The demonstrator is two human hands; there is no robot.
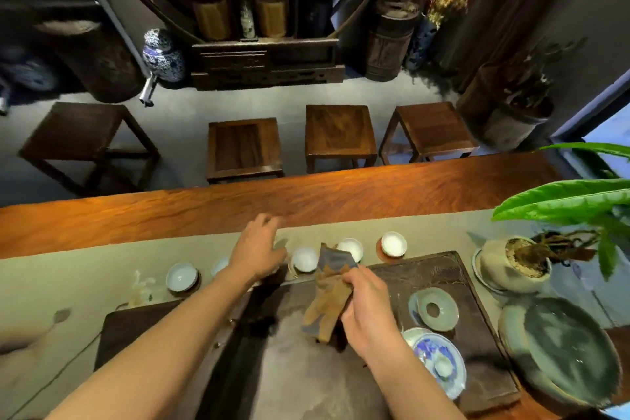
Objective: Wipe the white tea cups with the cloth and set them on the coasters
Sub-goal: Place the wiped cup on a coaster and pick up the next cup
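Several white tea cups stand in a row on the grey-green table runner (85, 280): one at the left (181, 276), one partly hidden behind my left wrist (219, 266), one in the middle (304, 258), one behind the cloth (351, 248) and one at the right (393, 243) on a brown coaster (381, 252). My left hand (255, 247) hovers over the row with fingers spread and holds nothing. My right hand (366, 310) grips a brown and blue cloth (329, 297) above the dark tea tray (477, 351).
On the tray lie a celadon lid (436, 309) and a blue-patterned saucer (439, 365). A large green dish (566, 351) and a potted plant (514, 262) stand at the right. Wooden stools (243, 147) line the far side of the long table.
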